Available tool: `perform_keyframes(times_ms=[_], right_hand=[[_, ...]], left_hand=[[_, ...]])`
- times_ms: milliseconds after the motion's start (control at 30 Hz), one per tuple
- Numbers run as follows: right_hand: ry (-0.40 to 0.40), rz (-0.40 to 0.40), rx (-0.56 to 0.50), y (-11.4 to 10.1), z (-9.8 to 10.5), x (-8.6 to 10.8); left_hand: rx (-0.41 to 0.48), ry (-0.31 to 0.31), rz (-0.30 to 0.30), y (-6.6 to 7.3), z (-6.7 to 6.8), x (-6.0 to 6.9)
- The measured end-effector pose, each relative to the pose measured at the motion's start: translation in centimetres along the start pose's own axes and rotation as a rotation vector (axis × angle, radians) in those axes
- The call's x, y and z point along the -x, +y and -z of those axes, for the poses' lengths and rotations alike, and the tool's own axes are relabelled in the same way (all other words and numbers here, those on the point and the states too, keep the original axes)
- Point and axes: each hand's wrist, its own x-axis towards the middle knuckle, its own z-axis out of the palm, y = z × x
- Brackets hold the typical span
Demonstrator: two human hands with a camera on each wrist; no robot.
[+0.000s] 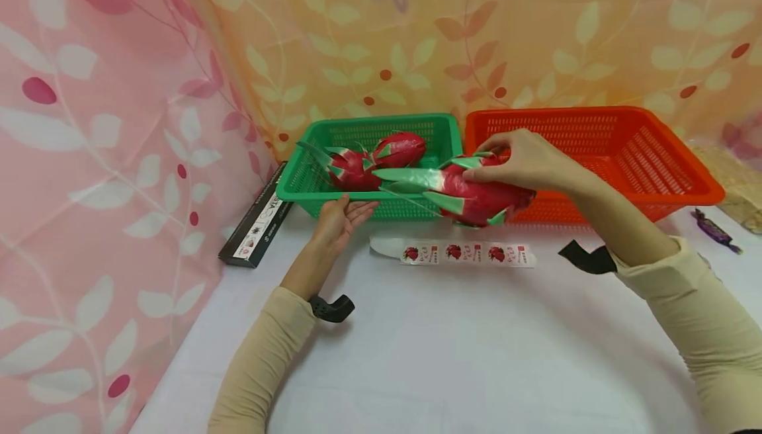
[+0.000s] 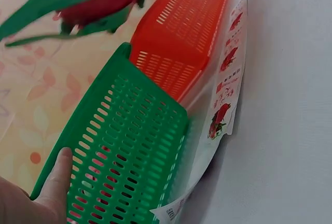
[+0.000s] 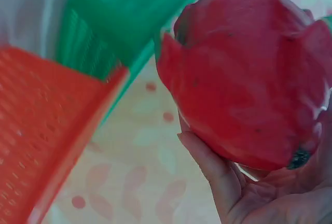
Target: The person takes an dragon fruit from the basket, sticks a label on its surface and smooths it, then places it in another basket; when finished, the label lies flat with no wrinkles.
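Observation:
My right hand (image 1: 526, 159) grips a red dragon fruit (image 1: 476, 196) from above, holding it in the air in front of the gap between two baskets. Its long green leaves point left. In the right wrist view the fruit (image 3: 249, 79) hides some of the fingers. My left hand (image 1: 340, 222) touches the front rim of the green basket (image 1: 387, 204), its fingers fairly straight along the outer wall. Two more dragon fruits, one to the left (image 1: 354, 173) and one behind it (image 1: 401, 149), lie inside that basket. Beside it stands a red-orange basket (image 1: 595, 212), with no fruit visible in it.
In front of the baskets lies a strip of dragon fruit stickers (image 1: 467, 253). A long black box (image 1: 253, 235) is left of the green basket. A purple-wrapped candy (image 1: 714, 229) and a clear bag (image 1: 735, 186) are at right. Patterned cloth (image 1: 536, 37) hangs behind.

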Motion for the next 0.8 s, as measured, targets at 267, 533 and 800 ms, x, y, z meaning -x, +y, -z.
perform_keyframes(times_ms=[267, 533, 800], right_hand=[[-0.053, 0.072, 0.072, 0.7, -5.5, 5.8], [0.073, 0.147, 0.207, 1.3, -9.7, 8.4], [0.098, 0.14, 0.331, 1.0, -11.5, 9.6]], left_hand=[[0.016, -0.015, 0.007, 0.3, 0.4, 0.2], [-0.002, -0.029, -0.003, 0.3, 0.3, 0.1], [-0.01, -0.035, -0.01, 0.0, 0.3, 0.0]])
